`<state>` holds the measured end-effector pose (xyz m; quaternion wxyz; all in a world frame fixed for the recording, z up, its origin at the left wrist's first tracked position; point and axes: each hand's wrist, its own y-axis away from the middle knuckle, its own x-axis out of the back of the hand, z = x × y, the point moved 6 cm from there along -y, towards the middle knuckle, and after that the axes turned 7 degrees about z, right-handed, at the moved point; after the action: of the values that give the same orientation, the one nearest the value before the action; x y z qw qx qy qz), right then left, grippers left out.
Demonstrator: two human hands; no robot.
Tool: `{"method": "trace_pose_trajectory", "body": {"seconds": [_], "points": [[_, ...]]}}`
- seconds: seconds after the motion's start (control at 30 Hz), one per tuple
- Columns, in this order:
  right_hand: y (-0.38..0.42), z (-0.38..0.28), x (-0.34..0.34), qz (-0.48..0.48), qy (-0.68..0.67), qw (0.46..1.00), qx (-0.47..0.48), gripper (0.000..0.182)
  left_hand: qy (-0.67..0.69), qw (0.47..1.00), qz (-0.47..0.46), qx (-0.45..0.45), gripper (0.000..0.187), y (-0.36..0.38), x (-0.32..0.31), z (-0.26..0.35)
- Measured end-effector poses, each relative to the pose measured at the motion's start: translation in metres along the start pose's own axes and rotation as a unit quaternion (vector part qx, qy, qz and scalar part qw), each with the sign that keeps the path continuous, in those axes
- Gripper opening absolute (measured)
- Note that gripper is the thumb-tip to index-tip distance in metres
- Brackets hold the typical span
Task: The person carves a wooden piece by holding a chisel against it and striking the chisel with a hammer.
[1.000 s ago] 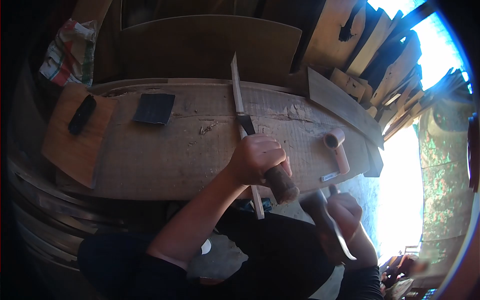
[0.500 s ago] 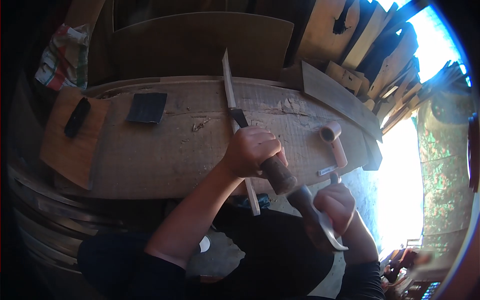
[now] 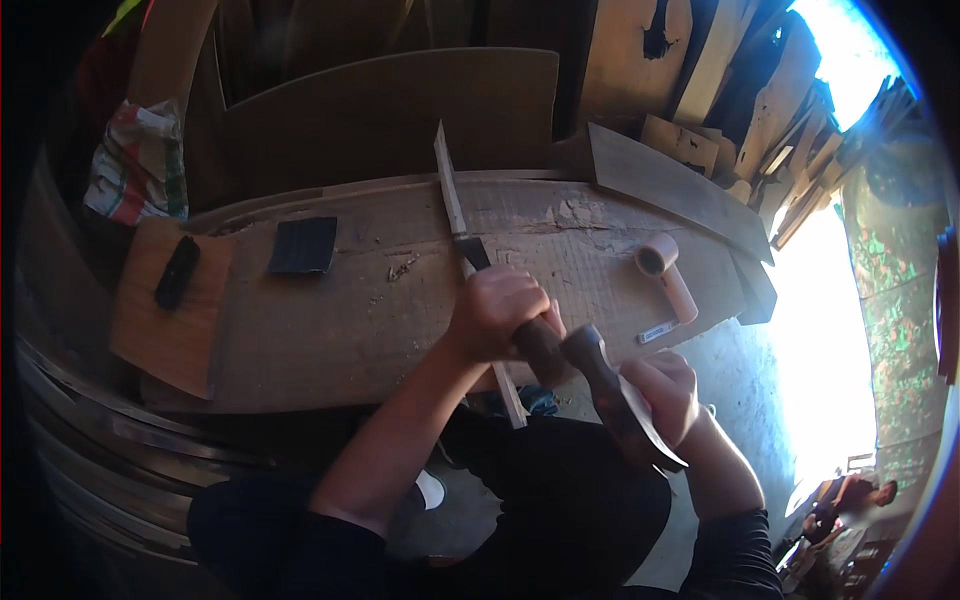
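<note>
My left hand is closed around the brown handle of a chisel. The chisel's dark blade end meets a narrow wooden strip lying crosswise over a thick wooden plank. My right hand grips a claw hammer, its claw curving toward me. The hammer's face is right by the butt of the chisel handle, overlapping it in this view. Fingers hide part of each handle. A few wood chips lie left of the strip.
On the plank are a dark square sheet, a reddish board bearing a black block, and pinkish rolls beside a small white piece. Wood offcuts lean behind. A person is farther back right.
The hammer has moved up and left, its head now at the end of the chisel handle. My left hand keeps its hold on the chisel. The whole view has shifted slightly.
</note>
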<state>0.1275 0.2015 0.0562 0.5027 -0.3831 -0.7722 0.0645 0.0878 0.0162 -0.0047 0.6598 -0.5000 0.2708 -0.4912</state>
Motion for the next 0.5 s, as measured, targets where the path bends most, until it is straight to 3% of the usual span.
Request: {"method": "trace_pose_trajectory", "body": {"seconds": [0.17, 0.23, 0.33, 0.5], "points": [[0.01, -0.006, 0.003, 0.055, 0.009, 0.998, 0.014, 0.024, 0.023, 0.999, -0.008, 0.027, 0.021, -0.001, -0.009, 0.013], [0.011, 0.001, -0.001, 0.046, -0.027, 0.998, -0.026, 0.024, 0.058, 0.997, -0.048, -0.03, 0.02, -0.002, -0.019, 0.018], [0.013, 0.0, 0.002, 0.055, 0.012, 0.998, -0.023, 0.02, 0.049, 0.995, -0.077, -0.035, 0.021, -0.002, -0.018, 0.013], [0.027, 0.014, -0.001, 0.107, -0.02, 0.99, -0.088, 0.021, 0.028, 0.999, -0.021, -0.008, 0.022, -0.015, -0.002, -0.015]]}}
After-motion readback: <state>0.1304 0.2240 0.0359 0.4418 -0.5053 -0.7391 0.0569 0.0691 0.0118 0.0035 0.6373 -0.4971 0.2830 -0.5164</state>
